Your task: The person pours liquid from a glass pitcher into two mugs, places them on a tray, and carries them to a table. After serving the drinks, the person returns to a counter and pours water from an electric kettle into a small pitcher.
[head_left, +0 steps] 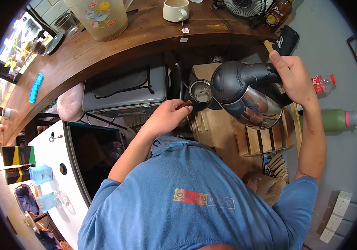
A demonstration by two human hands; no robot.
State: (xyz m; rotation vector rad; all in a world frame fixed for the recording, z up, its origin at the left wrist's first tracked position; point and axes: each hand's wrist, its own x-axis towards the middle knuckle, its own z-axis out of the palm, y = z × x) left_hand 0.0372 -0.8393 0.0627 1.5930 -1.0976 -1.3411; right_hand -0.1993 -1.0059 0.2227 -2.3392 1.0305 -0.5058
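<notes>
My right hand (pixel 296 80) is wrapped round the black handle of an electric kettle (pixel 255 104), which has a shiny steel body and a black top. The kettle is tilted, its spout over a small dark round cup (pixel 202 92) that has a metallic rim. Liquid shows inside the cup, and a thin stream seems to fall into it at the spout. Closed on the cup's brown handle is my left hand (pixel 172 116). A cream mug (pixel 176 11) with a tea bag tag hanging over its side stands on the wooden counter (pixel 153 31).
A floral plastic pitcher (pixel 99 18), a small fan (pixel 245 6) and a brown bottle (pixel 278 14) stand on the counter. Below are a grey case (pixel 124 89) and a slatted wooden crate (pixel 266 139). At right are a green bottle (pixel 330 120) and a red-capped bottle (pixel 323 84).
</notes>
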